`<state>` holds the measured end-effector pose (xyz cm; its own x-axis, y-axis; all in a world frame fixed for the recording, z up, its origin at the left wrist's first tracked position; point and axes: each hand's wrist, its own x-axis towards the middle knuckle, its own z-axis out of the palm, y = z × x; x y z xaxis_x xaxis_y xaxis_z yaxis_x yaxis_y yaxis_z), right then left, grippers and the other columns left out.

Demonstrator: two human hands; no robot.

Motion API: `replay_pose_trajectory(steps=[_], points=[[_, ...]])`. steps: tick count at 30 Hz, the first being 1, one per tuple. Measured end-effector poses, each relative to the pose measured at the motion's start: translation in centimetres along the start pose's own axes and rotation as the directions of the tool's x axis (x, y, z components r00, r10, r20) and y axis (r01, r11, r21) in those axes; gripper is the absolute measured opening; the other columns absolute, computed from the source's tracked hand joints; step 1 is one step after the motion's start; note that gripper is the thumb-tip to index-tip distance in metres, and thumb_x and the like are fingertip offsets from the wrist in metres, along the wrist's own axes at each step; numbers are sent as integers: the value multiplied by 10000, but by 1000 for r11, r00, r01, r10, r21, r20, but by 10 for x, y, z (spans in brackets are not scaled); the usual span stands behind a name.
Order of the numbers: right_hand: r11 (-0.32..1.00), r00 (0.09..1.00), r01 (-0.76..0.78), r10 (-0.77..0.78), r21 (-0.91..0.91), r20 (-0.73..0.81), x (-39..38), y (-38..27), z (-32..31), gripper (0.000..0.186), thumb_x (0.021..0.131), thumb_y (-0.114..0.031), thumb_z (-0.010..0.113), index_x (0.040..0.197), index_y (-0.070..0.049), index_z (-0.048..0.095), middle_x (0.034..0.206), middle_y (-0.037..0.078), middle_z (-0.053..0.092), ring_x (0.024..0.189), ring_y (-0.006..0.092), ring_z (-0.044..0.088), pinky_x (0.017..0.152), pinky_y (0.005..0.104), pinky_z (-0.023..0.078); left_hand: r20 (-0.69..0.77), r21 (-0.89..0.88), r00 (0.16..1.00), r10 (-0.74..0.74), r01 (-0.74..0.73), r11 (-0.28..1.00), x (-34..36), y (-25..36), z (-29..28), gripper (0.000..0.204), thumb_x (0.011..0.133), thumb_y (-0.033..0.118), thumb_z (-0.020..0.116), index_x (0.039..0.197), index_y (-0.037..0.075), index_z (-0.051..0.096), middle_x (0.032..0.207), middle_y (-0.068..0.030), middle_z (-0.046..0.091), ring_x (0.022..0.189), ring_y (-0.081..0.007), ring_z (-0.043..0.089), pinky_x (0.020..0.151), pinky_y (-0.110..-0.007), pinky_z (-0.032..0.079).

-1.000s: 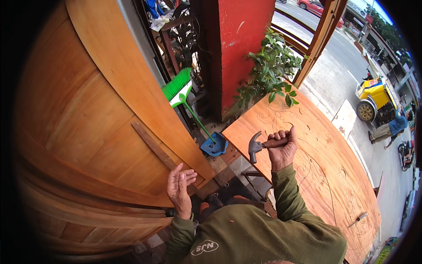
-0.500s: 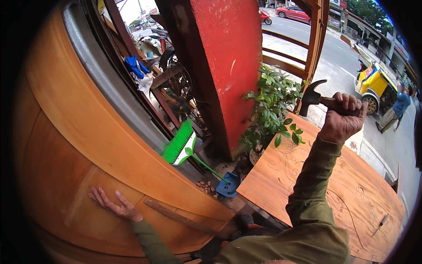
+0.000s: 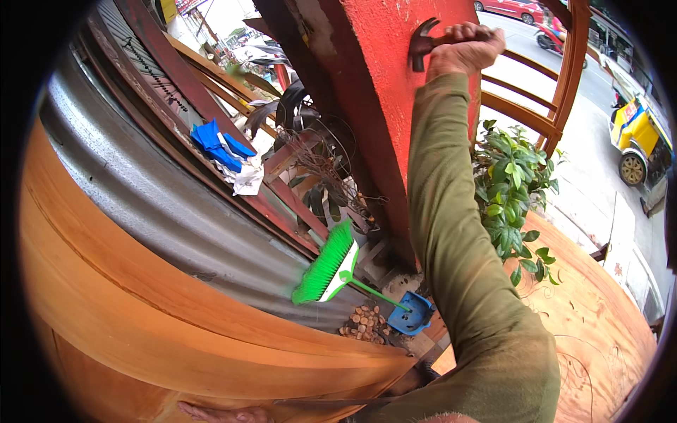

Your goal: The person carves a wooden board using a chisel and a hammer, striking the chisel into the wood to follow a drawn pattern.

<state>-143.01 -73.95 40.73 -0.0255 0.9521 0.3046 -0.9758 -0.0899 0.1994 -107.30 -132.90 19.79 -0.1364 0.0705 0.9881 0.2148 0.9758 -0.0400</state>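
Observation:
My right hand [image 3: 462,55] is wrapped round the handle of a claw hammer [image 3: 422,46], raised high in front of the red pillar [image 3: 384,84]. The hammer's dark head points left; whether it touches the pillar I cannot tell. At the lower edge, my left hand [image 3: 224,413] lies on the curved wooden panel [image 3: 141,328] with its fingers stretched out. Most of that hand is cut off by the picture's edge. To the right of my right sleeve lies a wooden board [image 3: 585,321] with carved curling lines, partly hidden by the arm.
A green broom [image 3: 330,271] stands bristles-up by a blue dustpan [image 3: 411,314], with wood chips [image 3: 365,326] beside them. Corrugated metal [image 3: 162,233] lines the left. A leafy plant [image 3: 509,204] grows beside the pillar. Beyond are a yellow vehicle [image 3: 635,137] and a red motorcycle [image 3: 550,39].
My view has swung left. My right hand and the hammer now appear farther left and higher, before the pillar. The left hand sits lower in the picture, mostly out of sight.

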Motion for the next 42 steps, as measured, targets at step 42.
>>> replay_pose_trajectory(steps=[42], points=[[-324, -87, -101, 945, 941, 316, -277, -180, -88, 302, 956, -127, 387, 687, -71, 512, 721, 110, 596, 809, 268, 687, 610, 400, 596, 117, 271, 983, -138, 102, 957, -4, 0, -27, 648, 1082, 487, 384, 1583, 77, 396, 1679, -201, 304, 1566, -416, 238, 1234, -657, 94]])
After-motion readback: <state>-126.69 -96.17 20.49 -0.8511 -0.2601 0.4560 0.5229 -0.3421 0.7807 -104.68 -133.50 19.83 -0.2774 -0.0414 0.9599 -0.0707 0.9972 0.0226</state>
